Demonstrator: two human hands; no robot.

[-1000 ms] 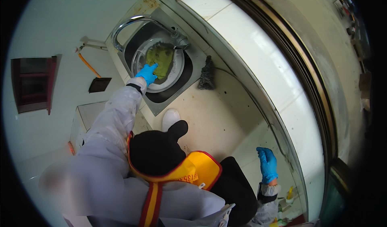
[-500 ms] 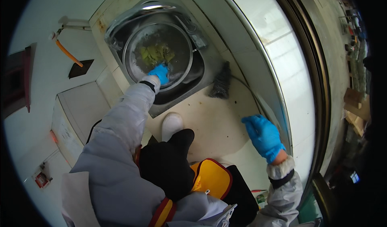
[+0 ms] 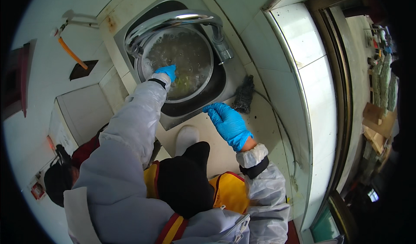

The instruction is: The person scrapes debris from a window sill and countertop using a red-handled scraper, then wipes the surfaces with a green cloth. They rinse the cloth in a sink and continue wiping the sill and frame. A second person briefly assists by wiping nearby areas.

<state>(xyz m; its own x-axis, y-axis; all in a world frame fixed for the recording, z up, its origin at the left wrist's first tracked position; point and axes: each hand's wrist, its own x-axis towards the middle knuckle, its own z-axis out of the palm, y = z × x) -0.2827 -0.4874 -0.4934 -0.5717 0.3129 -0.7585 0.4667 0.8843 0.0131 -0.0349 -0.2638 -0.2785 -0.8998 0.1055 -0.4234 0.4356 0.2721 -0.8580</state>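
Observation:
My left hand, in a blue glove, reaches into a round metal basin of bubbling, murky water. Its fingers are hidden under the surface, so I cannot tell what they hold. Beside it, a yellow-green piece of something soft shows dimly through the water. The basin stands in a steel sink with a chrome tap arching over it. My right hand, also blue-gloved, hovers near the sink's front edge. Its fingers reach forward, slightly bent, with nothing visible in them.
A dark, shaggy clump lies on the ledge right of the sink, near a hose. White tiled wall bounds the right side. An orange hose hangs at left. Behind my left arm is a person in a dark cap.
My right hand has moved left toward the sink. My left hand has shifted slightly, and the yellow-green piece has sunk into murkier water. The person in the cap has come into view.

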